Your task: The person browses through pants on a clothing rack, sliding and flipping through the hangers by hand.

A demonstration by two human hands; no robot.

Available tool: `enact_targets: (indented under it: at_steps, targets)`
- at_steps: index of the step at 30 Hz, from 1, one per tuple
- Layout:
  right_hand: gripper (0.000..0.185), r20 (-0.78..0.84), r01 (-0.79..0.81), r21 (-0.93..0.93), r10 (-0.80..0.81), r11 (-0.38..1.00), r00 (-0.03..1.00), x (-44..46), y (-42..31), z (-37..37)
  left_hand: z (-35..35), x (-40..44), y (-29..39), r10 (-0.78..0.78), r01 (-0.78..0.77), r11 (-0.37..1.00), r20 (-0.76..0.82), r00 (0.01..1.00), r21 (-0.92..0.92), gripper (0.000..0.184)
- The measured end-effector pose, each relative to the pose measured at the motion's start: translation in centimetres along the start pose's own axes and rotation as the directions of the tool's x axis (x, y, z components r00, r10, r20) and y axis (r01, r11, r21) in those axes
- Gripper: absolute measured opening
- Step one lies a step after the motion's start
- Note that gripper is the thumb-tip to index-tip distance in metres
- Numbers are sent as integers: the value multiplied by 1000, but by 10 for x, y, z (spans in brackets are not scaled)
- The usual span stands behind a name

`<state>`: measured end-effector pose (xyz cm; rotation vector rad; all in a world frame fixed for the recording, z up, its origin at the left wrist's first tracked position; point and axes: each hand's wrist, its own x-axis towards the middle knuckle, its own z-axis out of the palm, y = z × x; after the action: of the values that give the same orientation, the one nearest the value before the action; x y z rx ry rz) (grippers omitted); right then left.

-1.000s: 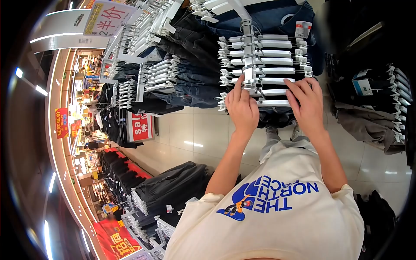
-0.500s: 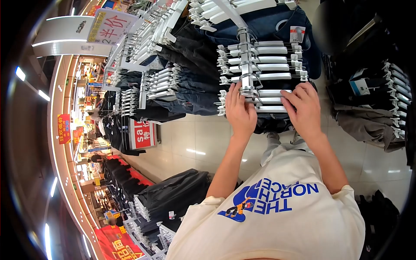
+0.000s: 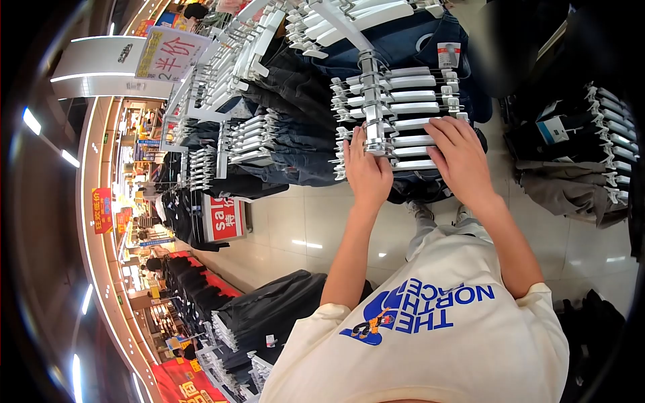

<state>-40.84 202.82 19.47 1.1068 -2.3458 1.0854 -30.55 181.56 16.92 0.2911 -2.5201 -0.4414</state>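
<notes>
White trouser hangers (image 3: 414, 108) with metal clips hang in a row along a metal display rail (image 3: 370, 87). My left hand (image 3: 368, 178) is at the left side of the front hangers, beside the rail's end, its fingers partly hidden among them. My right hand (image 3: 465, 163) is curled over the right ends of the front hangers, thumb on the near side and fingers on the far side. Dark blue jeans (image 3: 403, 52) with a paper tag (image 3: 449, 55) hang behind. Below the front hangers, dark garments (image 3: 423, 189) show in part.
More racks of dark trousers (image 3: 295, 151) stand at the left, with a red sale sign (image 3: 225, 218) near the floor. At the right hang dark and grey-brown garments (image 3: 554, 191). A folded-looking pile of dark clothes (image 3: 275, 302) is at lower left. Tiled floor (image 3: 309, 221) lies between.
The view has shifted slightly, so the rack sits a little further left. My right hand has moved a little further over the front hangers; my left hand stays by the rail's end.
</notes>
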Motion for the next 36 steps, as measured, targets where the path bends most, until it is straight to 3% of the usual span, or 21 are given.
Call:
enact_targets:
  at_steps: [9, 15, 17, 18, 21, 25, 29, 36]
  targets:
    - [36, 35, -31, 68, 28, 997, 999, 1, -7, -10, -9, 0, 9, -10, 9, 1000, -34, 999, -14, 41]
    - [41, 65, -43, 82, 37, 996, 997, 9, -5, -8, -17, 13, 7, 105, -103, 994, -48, 993, 31, 47]
    - [43, 75, -42, 69, 37, 997, 996, 14, -2, -3, -21, 25, 10, -79, 78, 991, -3, 997, -109, 54]
    - [46, 55, -47, 34, 45, 998, 997, 17, 0, 2, -14, 31, -3, 56, -68, 991, -102, 993, -117, 56]
    - [52, 0, -31, -26, 31, 999, 1000, 26, 6, 12, -8, 48, -11, 17, -18, 999, -23, 1000, -49, 57]
    - [55, 9, -32, -51, 32, 998, 999, 31, 15, 21, 4, 53, -27, 86, -86, 996, 7, 996, 1, 38]
    - [55, 51, -49, -49, 51, 998, 997, 29, 14, 18, 6, 51, -19, -39, 39, 999, -9, 999, -24, 16]
    - [50, 45, -61, -31, 63, 998, 997, 21, 3, 11, -3, 44, -11, -71, 71, 997, -13, 997, 9, 14]
